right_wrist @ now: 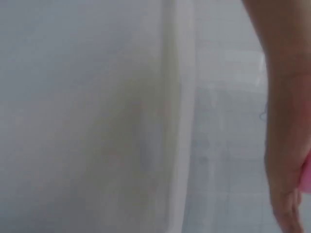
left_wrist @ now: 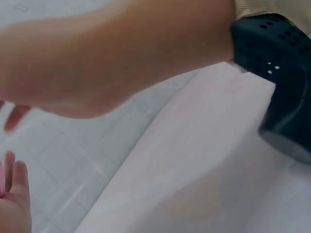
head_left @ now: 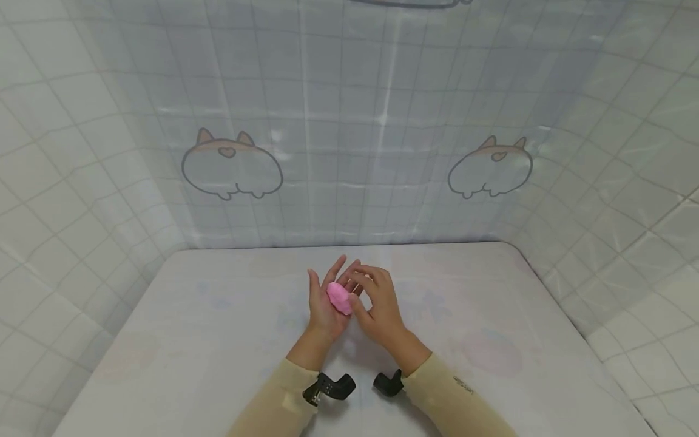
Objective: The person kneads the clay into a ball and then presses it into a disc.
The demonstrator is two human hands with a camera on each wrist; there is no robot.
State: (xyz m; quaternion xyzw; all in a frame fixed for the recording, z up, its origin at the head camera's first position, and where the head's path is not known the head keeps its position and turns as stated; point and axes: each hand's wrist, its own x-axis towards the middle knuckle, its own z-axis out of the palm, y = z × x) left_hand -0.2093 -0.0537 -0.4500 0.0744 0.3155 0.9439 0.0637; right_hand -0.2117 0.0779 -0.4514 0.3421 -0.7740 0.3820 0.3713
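A small, uneven pink lump, resembling modelling clay, lies on the upturned palm of my left hand. That hand's fingers and thumb are stretched out and spread, so the lump rests there without being gripped. My right hand is close beside it on the right, its fingers loosely bent above the left fingers. Its thumb tip is at the lump's right edge; whether it touches is hard to tell. Only slivers of the pink lump show at the left edge of the left wrist view and the right edge of the right wrist view.
Both hands are above a pale table with faint coloured patterns. Behind it rises a grey-white grid-patterned sheet with two cartoon animal drawings, and similar sheets flank both sides. A black wrist device juts inward from each light sleeve.
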